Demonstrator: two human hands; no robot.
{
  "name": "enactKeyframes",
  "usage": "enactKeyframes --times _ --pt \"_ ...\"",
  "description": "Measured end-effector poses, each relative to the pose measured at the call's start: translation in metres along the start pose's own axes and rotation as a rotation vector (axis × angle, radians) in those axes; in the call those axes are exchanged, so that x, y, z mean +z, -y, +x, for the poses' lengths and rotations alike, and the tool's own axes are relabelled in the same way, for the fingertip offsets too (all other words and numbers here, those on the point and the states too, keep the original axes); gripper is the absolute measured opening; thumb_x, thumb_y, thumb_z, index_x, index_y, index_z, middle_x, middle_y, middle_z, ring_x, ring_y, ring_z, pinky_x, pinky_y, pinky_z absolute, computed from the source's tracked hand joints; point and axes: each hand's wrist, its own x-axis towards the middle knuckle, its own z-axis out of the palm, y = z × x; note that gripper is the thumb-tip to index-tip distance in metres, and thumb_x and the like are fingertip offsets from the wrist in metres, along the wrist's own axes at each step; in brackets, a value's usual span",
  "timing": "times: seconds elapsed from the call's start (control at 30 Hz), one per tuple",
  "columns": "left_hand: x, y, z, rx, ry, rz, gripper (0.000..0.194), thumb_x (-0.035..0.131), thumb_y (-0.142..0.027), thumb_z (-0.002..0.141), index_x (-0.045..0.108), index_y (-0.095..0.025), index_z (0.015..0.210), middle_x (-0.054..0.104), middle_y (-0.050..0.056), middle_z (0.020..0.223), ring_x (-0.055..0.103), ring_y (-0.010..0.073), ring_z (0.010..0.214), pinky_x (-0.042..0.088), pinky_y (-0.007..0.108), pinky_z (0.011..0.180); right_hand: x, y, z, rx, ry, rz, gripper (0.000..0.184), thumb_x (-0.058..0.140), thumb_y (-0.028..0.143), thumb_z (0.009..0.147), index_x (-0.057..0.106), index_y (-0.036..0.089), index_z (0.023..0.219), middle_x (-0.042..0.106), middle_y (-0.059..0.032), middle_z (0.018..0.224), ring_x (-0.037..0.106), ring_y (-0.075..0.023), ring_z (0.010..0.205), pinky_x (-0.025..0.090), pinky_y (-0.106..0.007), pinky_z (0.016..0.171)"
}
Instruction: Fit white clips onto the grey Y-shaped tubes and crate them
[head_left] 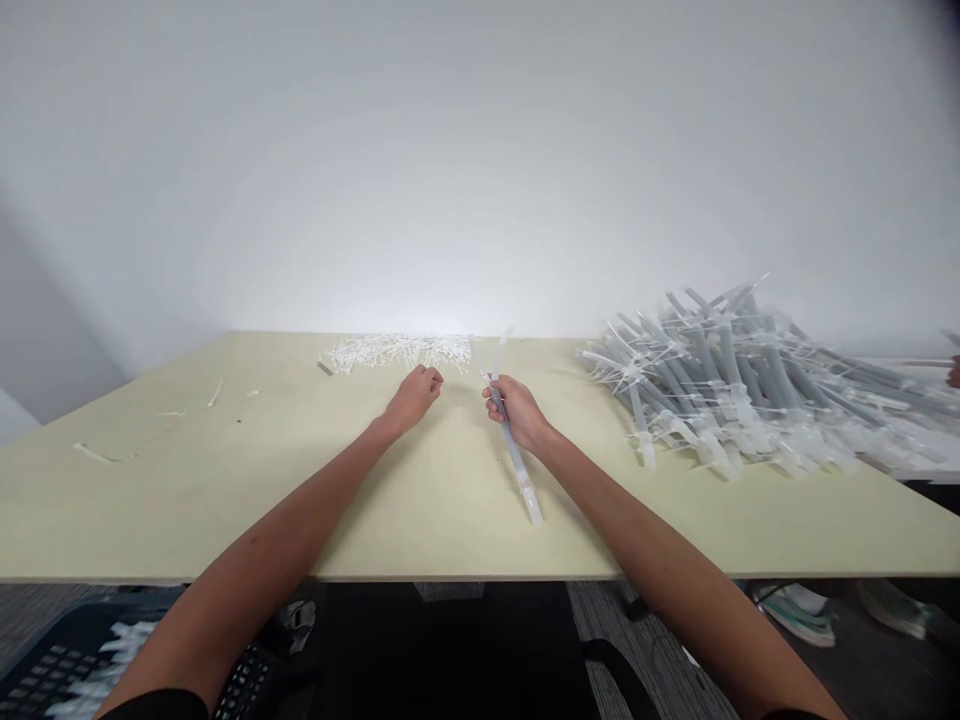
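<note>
My right hand is closed around a long translucent plastic tube with a white end piece, held slanting over the middle of the pale yellow table. A thin white strip sticks up from the tube above that hand. My left hand is curled into a loose fist just left of it, close to a heap of small white cable ties at the table's far edge. What the left fingers hold, if anything, I cannot make out.
A big pile of grey tubes bound with white ties fills the table's right side. A few stray white strips lie at the far left. Below the table's near edge stands a black crate with white parts.
</note>
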Motion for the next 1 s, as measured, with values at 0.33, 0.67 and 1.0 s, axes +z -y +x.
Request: enactKeyframes --times 0.33,0.67,1.0 --pt "-0.017 -0.024 0.004 -0.349 -0.418 -0.708 0.015 0.054 -0.023 0.076 0.063 -0.017 0.087 0.062 0.003 0.081 0.058 0.0125 0.069 0.047 0.028 0.072 0.003 -0.002 0.000 0.078 0.038 0.080 0.018 0.055 0.024 0.071 0.051 0.015 0.086 0.053 -0.0009 0.070 0.039 -0.0055 0.048 0.025 -0.018 0.037" --pt "0.007 -0.033 -0.001 -0.741 -0.686 -1.437 0.005 0.059 -0.005 0.075 0.058 -0.010 0.073 0.052 0.000 0.061 0.054 0.0069 0.058 0.051 0.028 0.080 0.014 -0.001 -0.010 0.326 0.105 0.292 0.014 0.051 0.014 0.073 0.055 0.013 0.087 0.055 -0.0032 0.069 0.040 -0.0064 0.047 0.031 -0.018 0.036" --pt "0.017 -0.055 -0.014 -0.596 -0.285 -1.468 0.008 0.065 -0.009 0.071 0.061 -0.008 0.077 0.057 0.002 0.064 0.056 0.0085 0.063 0.048 0.030 0.081 0.009 -0.006 -0.007 0.268 0.213 0.367 0.015 0.048 0.015 0.072 0.055 0.014 0.085 0.060 -0.0062 0.070 0.044 -0.0103 0.053 0.035 -0.021 0.042"
